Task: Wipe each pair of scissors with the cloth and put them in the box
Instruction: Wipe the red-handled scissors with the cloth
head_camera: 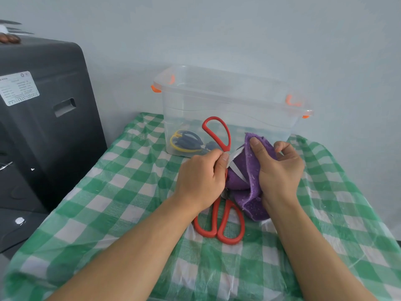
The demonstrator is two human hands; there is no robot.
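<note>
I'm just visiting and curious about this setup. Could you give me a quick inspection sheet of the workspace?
Surface: green-and-white checked tablecloth.
Job's things: red scissors being wiped with purple cloth; second red scissors lying on the tablecloth; clear box holding blue-and-yellow scissors.
Clutter: nothing seen.
Hands: left hand grips the red scissors; right hand grips the cloth.
Cables: nothing seen.
Surroundings: dark case on the left, pale wall behind.

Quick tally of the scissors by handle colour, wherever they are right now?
Red: 2, one held in the left hand with its loop at, one lying on the tablecloth.
Yellow and blue: 1, in the box.
Total: 3 in view.
</note>
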